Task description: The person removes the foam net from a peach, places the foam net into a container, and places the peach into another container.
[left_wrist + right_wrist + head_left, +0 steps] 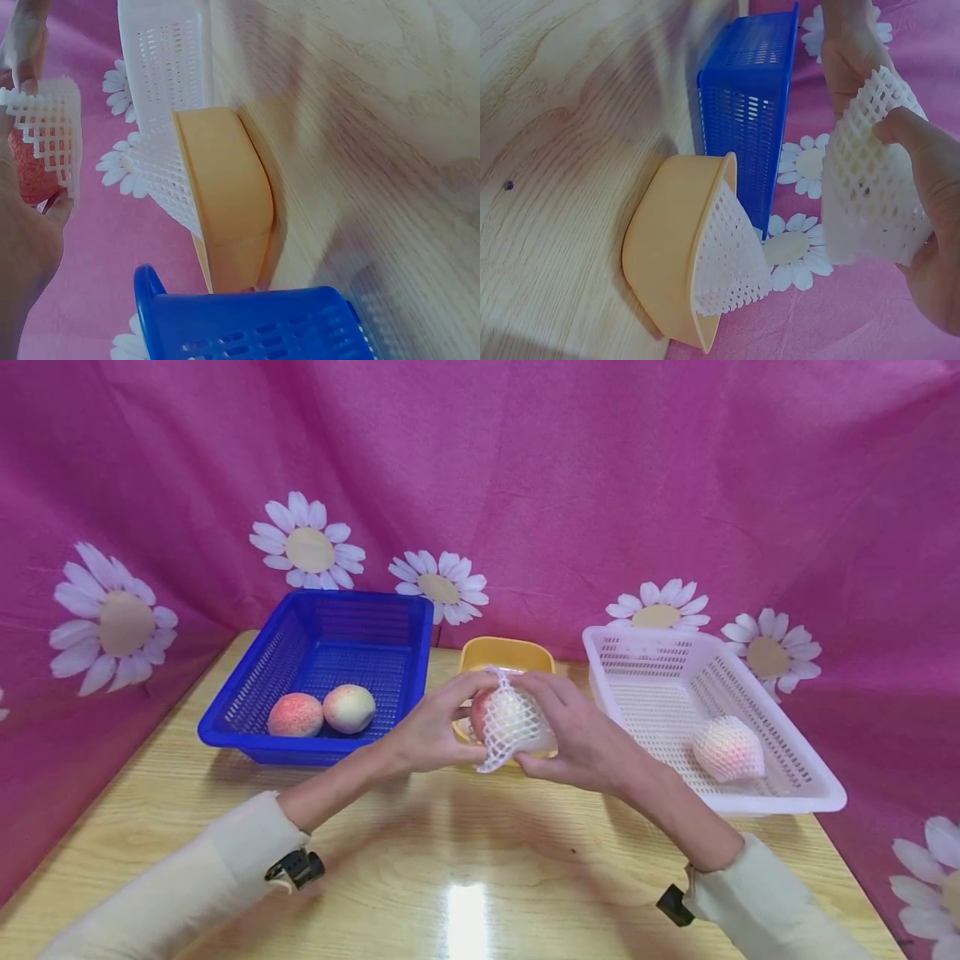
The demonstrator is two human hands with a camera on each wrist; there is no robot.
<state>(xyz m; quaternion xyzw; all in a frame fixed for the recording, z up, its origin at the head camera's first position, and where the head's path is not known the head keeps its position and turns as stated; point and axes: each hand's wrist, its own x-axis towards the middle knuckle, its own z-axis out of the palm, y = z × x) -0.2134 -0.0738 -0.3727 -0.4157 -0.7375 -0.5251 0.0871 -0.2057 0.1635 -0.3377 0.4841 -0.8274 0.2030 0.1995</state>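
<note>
Both hands hold a red and cream peach [481,717] above the yellow bin, with a white foam net sleeve [513,720] drawn partly over it. My left hand [431,727] grips the peach from its bare red side, thumb low near the net's edge. From the other side, my right hand [585,739] grips the net around the peach. In the right wrist view, the right thumb [907,131] presses on the netting. Some fingers of each hand are hidden behind the fruit.
A blue basket [225,733] at left holds two bare peaches [322,712]. Below the hands stands the yellow bin [236,195] with foam nets [731,259] poking out. At right, a white basket [787,806] contains a netted peach [729,749]. A pink flowered cloth [525,485] hangs behind.
</note>
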